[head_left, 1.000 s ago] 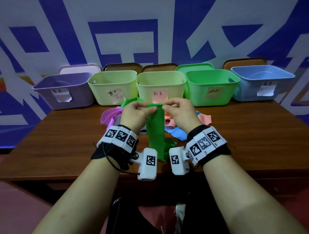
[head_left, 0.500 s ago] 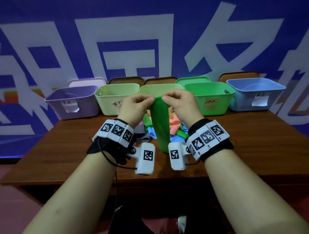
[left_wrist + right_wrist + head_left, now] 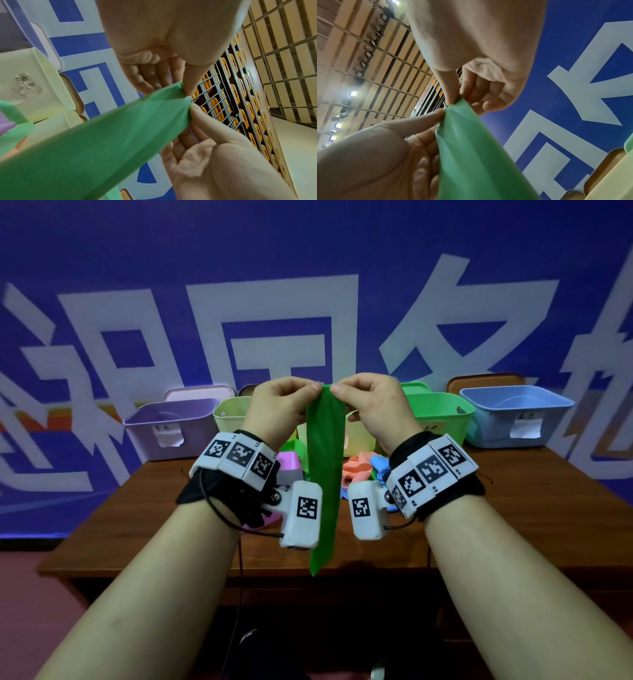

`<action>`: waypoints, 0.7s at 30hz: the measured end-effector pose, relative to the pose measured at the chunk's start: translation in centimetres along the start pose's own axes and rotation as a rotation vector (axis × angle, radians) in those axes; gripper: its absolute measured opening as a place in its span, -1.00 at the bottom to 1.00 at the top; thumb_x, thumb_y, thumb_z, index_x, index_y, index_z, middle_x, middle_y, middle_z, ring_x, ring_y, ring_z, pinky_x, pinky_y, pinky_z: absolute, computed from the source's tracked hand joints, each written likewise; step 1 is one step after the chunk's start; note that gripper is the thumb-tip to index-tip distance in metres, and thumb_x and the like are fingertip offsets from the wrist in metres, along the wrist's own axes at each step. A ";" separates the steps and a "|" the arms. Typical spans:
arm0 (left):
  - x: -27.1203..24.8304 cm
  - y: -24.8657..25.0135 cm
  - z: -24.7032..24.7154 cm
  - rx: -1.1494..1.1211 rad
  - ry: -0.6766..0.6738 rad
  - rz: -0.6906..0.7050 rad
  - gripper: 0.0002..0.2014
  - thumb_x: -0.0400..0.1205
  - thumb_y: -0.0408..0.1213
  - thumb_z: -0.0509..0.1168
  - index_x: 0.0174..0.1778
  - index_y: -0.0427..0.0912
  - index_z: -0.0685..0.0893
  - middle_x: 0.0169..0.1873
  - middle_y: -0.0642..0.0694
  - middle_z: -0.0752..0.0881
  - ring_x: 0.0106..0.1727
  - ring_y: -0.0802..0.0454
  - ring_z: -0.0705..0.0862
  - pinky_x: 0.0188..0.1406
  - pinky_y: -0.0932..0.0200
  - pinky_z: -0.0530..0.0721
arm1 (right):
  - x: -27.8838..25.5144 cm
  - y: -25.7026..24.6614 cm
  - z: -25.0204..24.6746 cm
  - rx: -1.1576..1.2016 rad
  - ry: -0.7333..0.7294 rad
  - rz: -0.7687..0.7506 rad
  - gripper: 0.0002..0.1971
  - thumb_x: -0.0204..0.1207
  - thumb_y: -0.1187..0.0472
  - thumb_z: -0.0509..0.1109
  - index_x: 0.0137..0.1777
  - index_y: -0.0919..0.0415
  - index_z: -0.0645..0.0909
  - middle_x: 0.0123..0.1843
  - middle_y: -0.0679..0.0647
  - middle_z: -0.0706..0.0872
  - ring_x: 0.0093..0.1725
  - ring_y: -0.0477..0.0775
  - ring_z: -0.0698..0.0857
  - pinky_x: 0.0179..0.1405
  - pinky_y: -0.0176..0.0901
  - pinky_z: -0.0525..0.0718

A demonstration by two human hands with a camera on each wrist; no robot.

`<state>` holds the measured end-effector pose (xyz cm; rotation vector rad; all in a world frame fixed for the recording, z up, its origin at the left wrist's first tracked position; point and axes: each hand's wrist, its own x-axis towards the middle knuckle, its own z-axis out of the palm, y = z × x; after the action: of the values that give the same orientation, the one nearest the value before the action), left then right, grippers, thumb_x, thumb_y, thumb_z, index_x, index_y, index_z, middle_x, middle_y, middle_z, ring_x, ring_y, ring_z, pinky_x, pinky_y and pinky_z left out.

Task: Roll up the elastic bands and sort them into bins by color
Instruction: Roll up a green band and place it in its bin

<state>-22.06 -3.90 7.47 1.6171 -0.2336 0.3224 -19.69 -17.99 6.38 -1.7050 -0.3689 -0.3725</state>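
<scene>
A long green elastic band (image 3: 323,474) hangs straight down, unrolled, its lower end free above the table's front edge. Both hands are raised in front of the bins and pinch its top edge side by side. My left hand (image 3: 317,387) holds the left corner between thumb and forefinger, and my right hand (image 3: 337,387) holds the right corner the same way. In the left wrist view the left hand (image 3: 187,93) and the right hand (image 3: 192,106) meet at the end of the band (image 3: 102,142). The right wrist view shows the right hand (image 3: 455,100) pinching the band (image 3: 479,155).
A row of bins stands at the back of the wooden table (image 3: 513,508): purple (image 3: 171,419), light green (image 3: 229,412), pale yellow (image 3: 359,436), green (image 3: 442,412), blue (image 3: 513,412). Loose pink (image 3: 289,465), orange (image 3: 356,467) and blue (image 3: 378,463) bands lie piled behind my wrists.
Both hands have risen with the green band. Its lower part has lifted off the table and now hangs free. The head view has tilted upward.
</scene>
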 end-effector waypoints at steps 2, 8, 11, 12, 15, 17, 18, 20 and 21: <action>-0.3 0.4 -0.2 -0.004 -0.008 -0.005 -0.89 0.66 -0.38 0.29 -0.17 -0.22 0.69 -0.26 -0.15 0.74 -0.28 0.07 0.74 -0.27 0.29 0.73 | -0.3 -0.5 0.0 -0.002 -0.011 -0.001 -0.91 0.55 0.21 0.42 -0.15 0.16 0.73 -0.28 -0.03 0.74 -0.28 -0.13 0.67 -0.33 -0.30 0.57; -1.4 0.9 -0.3 -0.030 -0.024 -0.027 -0.91 0.63 -0.38 0.32 -0.16 -0.24 0.70 -0.27 -0.16 0.77 -0.33 0.10 0.77 -0.36 0.32 0.69 | -1.2 -1.0 0.1 0.018 0.004 0.003 -0.89 0.54 0.23 0.42 -0.21 0.14 0.71 -0.25 0.05 0.76 -0.21 -0.03 0.71 -0.28 -0.22 0.64; -1.7 0.9 -0.1 -0.037 -0.016 -0.031 -0.91 0.63 -0.40 0.32 -0.17 -0.24 0.70 -0.27 -0.16 0.76 -0.35 0.12 0.76 -0.33 0.31 0.72 | -1.5 -1.0 0.0 0.016 0.005 0.005 -0.89 0.55 0.23 0.42 -0.20 0.13 0.72 -0.24 0.06 0.77 -0.18 0.00 0.73 -0.23 -0.16 0.69; -1.7 0.9 0.0 -0.037 -0.012 -0.034 -0.91 0.63 -0.41 0.32 -0.17 -0.24 0.70 -0.27 -0.16 0.75 -0.36 0.12 0.75 -0.32 0.31 0.73 | -1.6 -0.9 0.0 0.019 0.004 0.007 -0.89 0.55 0.22 0.42 -0.20 0.13 0.72 -0.24 0.06 0.77 -0.18 0.00 0.73 -0.22 -0.15 0.69; -1.7 0.7 0.2 -0.046 -0.003 -0.054 -0.93 0.63 -0.43 0.31 -0.15 -0.28 0.69 -0.27 -0.18 0.74 -0.39 0.13 0.74 -0.32 0.32 0.73 | -1.7 -0.7 0.0 0.038 -0.011 0.017 -0.87 0.56 0.21 0.41 -0.22 0.10 0.71 -0.27 0.03 0.75 -0.21 -0.02 0.71 -0.26 -0.19 0.65; -1.6 0.5 0.3 -0.060 -0.005 -0.066 -0.93 0.63 -0.46 0.30 -0.14 -0.29 0.68 -0.26 -0.21 0.72 -0.39 0.11 0.72 -0.32 0.32 0.73 | -1.7 -0.5 0.0 0.035 -0.007 0.025 -0.86 0.57 0.21 0.40 -0.23 0.11 0.69 -0.30 -0.01 0.74 -0.26 -0.10 0.69 -0.33 -0.29 0.61; -1.5 0.3 0.4 -0.060 -0.007 -0.072 -0.92 0.63 -0.47 0.30 -0.15 -0.29 0.68 -0.26 -0.21 0.72 -0.36 0.08 0.71 -0.32 0.31 0.71 | -1.7 -0.4 0.0 0.035 -0.002 0.029 -0.86 0.57 0.23 0.40 -0.23 0.11 0.69 -0.31 -0.02 0.73 -0.29 -0.13 0.68 -0.36 -0.34 0.60; -1.2 0.0 0.5 -0.058 -0.010 -0.082 -0.90 0.63 -0.48 0.30 -0.18 -0.26 0.68 -0.27 -0.20 0.71 -0.31 0.03 0.68 -0.32 0.31 0.70 | -1.5 -0.1 -0.1 0.040 0.003 0.034 -0.88 0.56 0.26 0.41 -0.21 0.12 0.69 -0.30 -0.02 0.73 -0.31 -0.16 0.68 -0.39 -0.38 0.59; -1.0 -0.2 0.6 -0.064 -0.011 -0.090 -0.89 0.62 -0.48 0.30 -0.19 -0.25 0.67 -0.28 -0.19 0.70 -0.31 0.02 0.68 -0.33 0.31 0.69 | -1.4 0.2 0.0 0.043 0.006 0.037 -0.87 0.55 0.27 0.41 -0.23 0.11 0.69 -0.30 -0.02 0.73 -0.31 -0.17 0.69 -0.39 -0.38 0.59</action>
<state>-22.91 -4.49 6.87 1.5613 -0.1770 0.2353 -20.85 -18.10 5.64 -1.6658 -0.3387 -0.3399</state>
